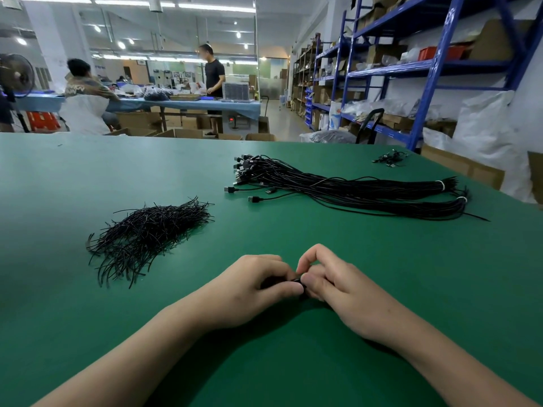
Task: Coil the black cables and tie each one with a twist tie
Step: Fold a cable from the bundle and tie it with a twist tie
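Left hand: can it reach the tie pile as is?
Probably yes: the tie pile lies ahead-left of the left hand, only mat between. But its grip is on a black piece shared with the right hand; it must release first.

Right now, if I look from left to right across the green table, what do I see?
Pile of twist ties → left hand → small black cable both hands pinch → right hand → small cable bunch far right.

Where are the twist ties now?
Head view: the twist ties lie left of centre on the table, beyond the left hand, left of the cables.
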A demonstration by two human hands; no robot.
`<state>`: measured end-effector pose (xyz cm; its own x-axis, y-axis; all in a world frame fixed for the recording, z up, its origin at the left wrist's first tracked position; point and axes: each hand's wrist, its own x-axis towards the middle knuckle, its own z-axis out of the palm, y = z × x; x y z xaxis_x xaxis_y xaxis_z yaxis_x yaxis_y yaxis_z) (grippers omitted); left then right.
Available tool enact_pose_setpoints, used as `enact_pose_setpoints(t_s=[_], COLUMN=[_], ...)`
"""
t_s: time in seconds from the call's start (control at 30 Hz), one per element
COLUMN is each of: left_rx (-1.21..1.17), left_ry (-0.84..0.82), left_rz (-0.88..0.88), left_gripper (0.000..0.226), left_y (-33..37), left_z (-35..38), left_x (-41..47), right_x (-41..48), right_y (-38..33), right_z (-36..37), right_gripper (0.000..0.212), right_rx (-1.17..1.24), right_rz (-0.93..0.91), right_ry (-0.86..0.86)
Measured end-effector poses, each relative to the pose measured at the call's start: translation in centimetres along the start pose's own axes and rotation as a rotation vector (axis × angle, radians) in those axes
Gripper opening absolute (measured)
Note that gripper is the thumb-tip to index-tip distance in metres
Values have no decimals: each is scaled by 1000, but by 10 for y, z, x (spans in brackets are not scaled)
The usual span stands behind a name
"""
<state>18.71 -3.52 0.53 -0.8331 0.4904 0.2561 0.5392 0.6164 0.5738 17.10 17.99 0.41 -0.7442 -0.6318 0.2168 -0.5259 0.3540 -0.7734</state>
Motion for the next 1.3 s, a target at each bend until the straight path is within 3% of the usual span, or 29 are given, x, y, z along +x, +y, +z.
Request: enact_pose_setpoints(t_s=[0.17, 0.27, 0.37, 0.47, 0.53, 0.67, 0.73, 0.9, 1.03, 1.13, 1.3], left_rx=[-15, -6, -26, -66, -69, -78, -107, -147, -160, -261, -454], left_ry=[1, 135, 403, 606, 664, 624, 573, 485, 435, 398, 351], left_rz=[-55, -108, -164, -166, -118, -48, -69, -145, -183, -180, -153], left_gripper=[19, 19, 20, 21, 21, 15, 12, 13, 13, 31, 19], left_y=[1, -1, -1, 7, 16, 30, 31, 33, 32, 30, 27], left_z=[0, 0, -2, -1, 3, 14, 18, 22, 23, 26, 27], left_x=[-1, 0, 1, 2, 3, 6, 6, 5, 5, 5, 9], right_x=[1, 3, 2, 4, 8, 14, 13, 13, 12, 12, 12], right_y=[-5, -4, -3, -2, -3, -6, -6, -5, -9, -9, -12], right_z=[-1, -2, -2, 7, 16, 20, 20, 23, 23, 23, 12], right_gripper=[6, 9, 25, 57, 63, 73, 70, 64, 47, 36, 33], right_rx=[-111, -305, -220, -46, 112, 724, 838, 735, 681, 594, 656], right_rz=[2, -71, -139, 52, 208, 230, 190, 229, 212, 216, 229], right_ry=[17, 372, 684, 532, 365, 204, 218, 387, 433, 445, 538])
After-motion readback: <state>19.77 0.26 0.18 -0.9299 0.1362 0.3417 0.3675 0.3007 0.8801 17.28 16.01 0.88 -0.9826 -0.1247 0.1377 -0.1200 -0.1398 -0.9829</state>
